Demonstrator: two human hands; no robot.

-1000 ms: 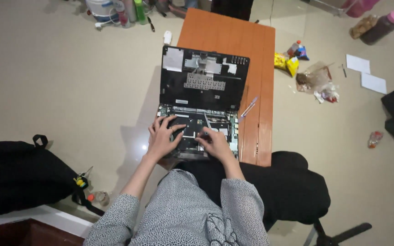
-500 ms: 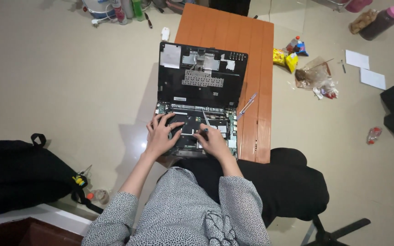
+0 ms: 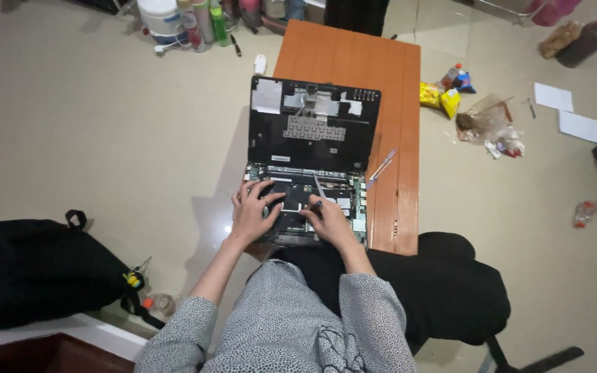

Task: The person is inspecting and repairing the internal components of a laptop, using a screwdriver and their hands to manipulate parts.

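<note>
- Head view: I see the opened laptop [image 3: 309, 162] lying on the near end of the orange wooden table [image 3: 398, 103], its lifted black cover panel on the far side and the exposed circuit boards and battery on the side nearest me.
- The left hand [image 3: 253, 211] rests on the left part of the exposed laptop base, fingers spread and curled down onto a black component; it looks pressed on rather than clenched around anything, so I read that hand as not grasping.
- The right hand [image 3: 327, 220] sits just beside it on the middle of the base, knuckles up, fingers pinched around a thin tool [image 3: 318, 190] whose slim shaft angles up and away over the boards. At this size I think it is a small screwdriver, but I cannot be sure.
- The two hands are near each other, not touching, both forearms coming up from the bottom of the frame in speckled grey sleeves [image 3: 354, 311].
- A second slim silver tool [image 3: 381, 168] lies on the table just right of the laptop.
- On the floor: a black bag [image 3: 36, 273] at the left, snack packets [image 3: 440, 97] and white papers [image 3: 568, 110] at the right, bottles [image 3: 202, 17] beyond the table.
</note>
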